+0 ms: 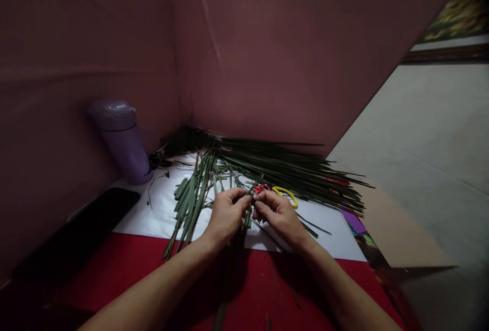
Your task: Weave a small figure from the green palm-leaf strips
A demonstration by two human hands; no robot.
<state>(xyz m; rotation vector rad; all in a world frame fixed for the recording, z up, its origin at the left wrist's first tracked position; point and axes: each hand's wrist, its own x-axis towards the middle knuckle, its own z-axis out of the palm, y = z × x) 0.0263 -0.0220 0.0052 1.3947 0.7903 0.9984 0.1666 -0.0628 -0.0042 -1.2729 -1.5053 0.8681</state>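
Note:
My left hand and my right hand meet at the centre, fingertips nearly touching. Both are pinched on a thin green leaf strip that rises between them, with more strips hanging below. Just behind my right hand lie scissors with red and yellow handles. A bunch of cut green strips lies left of my left hand. Long dark green leaves spread across the back and right of the white sheet.
A purple tumbler stands at the back left by the pink wall. A dark flat object lies at the left. Red cloth covers the near side. Beyond the right edge is a tan board above the tiled floor.

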